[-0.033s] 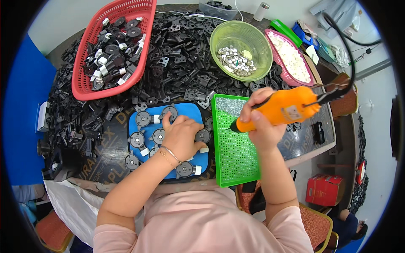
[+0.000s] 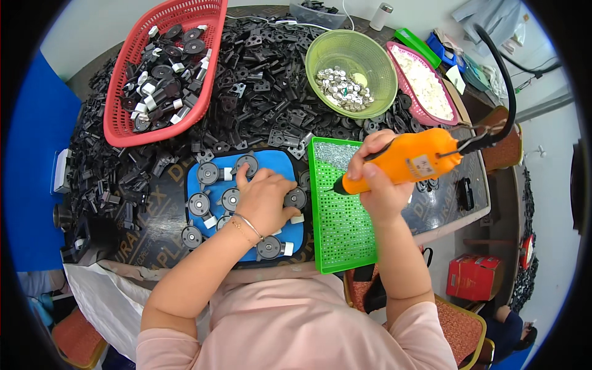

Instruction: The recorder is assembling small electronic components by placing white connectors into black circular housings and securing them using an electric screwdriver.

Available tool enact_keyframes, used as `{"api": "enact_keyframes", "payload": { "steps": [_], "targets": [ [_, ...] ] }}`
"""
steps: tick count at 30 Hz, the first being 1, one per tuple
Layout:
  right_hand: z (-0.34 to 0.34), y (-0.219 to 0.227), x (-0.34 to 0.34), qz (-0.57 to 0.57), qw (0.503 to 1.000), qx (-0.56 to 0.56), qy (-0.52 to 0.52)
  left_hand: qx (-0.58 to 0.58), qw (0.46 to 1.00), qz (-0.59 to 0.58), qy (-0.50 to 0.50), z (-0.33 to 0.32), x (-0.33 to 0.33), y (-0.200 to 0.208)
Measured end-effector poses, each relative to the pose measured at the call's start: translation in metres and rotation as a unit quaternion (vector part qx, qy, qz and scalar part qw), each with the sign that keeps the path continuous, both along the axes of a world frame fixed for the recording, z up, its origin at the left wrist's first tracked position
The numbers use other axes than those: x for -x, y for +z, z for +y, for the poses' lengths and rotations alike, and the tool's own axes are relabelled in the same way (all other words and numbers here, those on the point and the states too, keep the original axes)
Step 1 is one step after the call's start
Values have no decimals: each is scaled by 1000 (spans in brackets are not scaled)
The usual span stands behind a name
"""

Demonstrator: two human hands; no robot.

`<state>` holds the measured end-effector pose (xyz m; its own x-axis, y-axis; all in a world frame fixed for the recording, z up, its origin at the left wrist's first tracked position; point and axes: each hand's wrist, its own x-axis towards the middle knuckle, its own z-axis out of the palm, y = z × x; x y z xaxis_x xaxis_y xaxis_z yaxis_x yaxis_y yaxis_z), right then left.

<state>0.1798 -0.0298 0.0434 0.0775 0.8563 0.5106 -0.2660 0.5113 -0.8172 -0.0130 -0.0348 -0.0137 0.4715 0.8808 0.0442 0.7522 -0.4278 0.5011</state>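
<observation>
My right hand (image 2: 381, 176) is wrapped around an orange electric screwdriver (image 2: 410, 161), its black tip pointing left over a green perforated tray (image 2: 345, 246). Small silver screws (image 2: 336, 153) are heaped at the tray's far end, with more standing in rows in its holes. On the blue mat (image 2: 283, 161), my left hand (image 2: 264, 200) rests with fingers spread among several round black caster-like parts with white tabs. One fingertip touches a round black part (image 2: 246, 165) at the far edge; the thumb lies beside another round black part (image 2: 295, 198). The palm hides some of the mat.
Loose black plastic parts (image 2: 246, 80) cover the far table. A red basket (image 2: 114, 111) of assembled parts stands far left. A green basket (image 2: 390, 68) holds small silver pieces; a pink basket (image 2: 447, 117) holds white ones. The screwdriver's black cable (image 2: 509, 80) hangs at the right.
My right hand and the screwdriver have shifted very slightly left. My left hand stays in the same place on the parts.
</observation>
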Motion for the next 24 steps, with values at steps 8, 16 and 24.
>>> {"api": "enact_keyframes", "payload": {
  "steps": [8, 16, 24],
  "targets": [
    [-4, -9, -1, 1, 1000, 6, 8, -8, 1000, -6, 2, -1, 1, -2],
    [-5, -11, 1, -27, 1000, 8, -10, -11, 1000, -13, 3, -1, 1, -3],
    [-6, 1, 0, -25, 999, 7, -37, -7, 1000, -13, 0, -1, 0, -1]
  ]
}}
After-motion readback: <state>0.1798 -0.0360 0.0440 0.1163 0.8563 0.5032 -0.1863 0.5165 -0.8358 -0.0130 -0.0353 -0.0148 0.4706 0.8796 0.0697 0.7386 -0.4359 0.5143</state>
